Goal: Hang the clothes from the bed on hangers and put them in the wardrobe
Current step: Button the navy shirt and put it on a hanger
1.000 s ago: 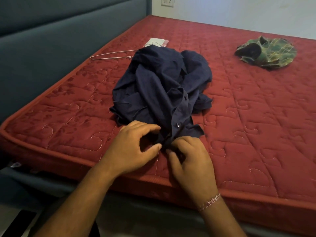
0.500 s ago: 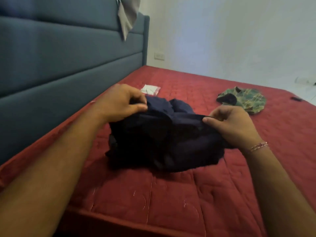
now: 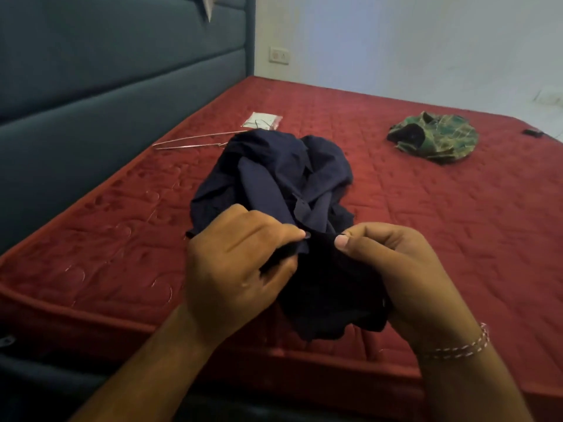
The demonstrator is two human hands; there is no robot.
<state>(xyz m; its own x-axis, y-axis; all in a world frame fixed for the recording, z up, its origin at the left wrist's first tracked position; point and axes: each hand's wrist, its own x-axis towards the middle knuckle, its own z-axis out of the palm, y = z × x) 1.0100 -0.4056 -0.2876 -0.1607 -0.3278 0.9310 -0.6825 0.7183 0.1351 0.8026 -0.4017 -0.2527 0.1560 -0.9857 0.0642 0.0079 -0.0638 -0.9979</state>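
A crumpled navy blue shirt [image 3: 274, 175] lies on the red mattress [image 3: 441, 214], its near end lifted toward me. My left hand [image 3: 237, 269] pinches the shirt's buttoned edge between thumb and fingers. My right hand [image 3: 393, 269] grips the bunched dark fabric beside it, thumb on top. A thin wire hanger [image 3: 195, 141] lies flat on the mattress behind the shirt, at the left. A green camouflage-pattern garment [image 3: 435, 137] sits crumpled at the far right of the bed.
A blue-grey padded headboard [image 3: 106, 86] runs along the left side. A small clear plastic packet [image 3: 263, 120] lies near the hanger. A small dark object [image 3: 533, 133] rests at the bed's far right edge. A white wall with a socket [image 3: 278, 55] stands behind.
My hands have come back toward me and closer together, now holding the shirt's near end at the mattress edge. The view has tipped downward again.
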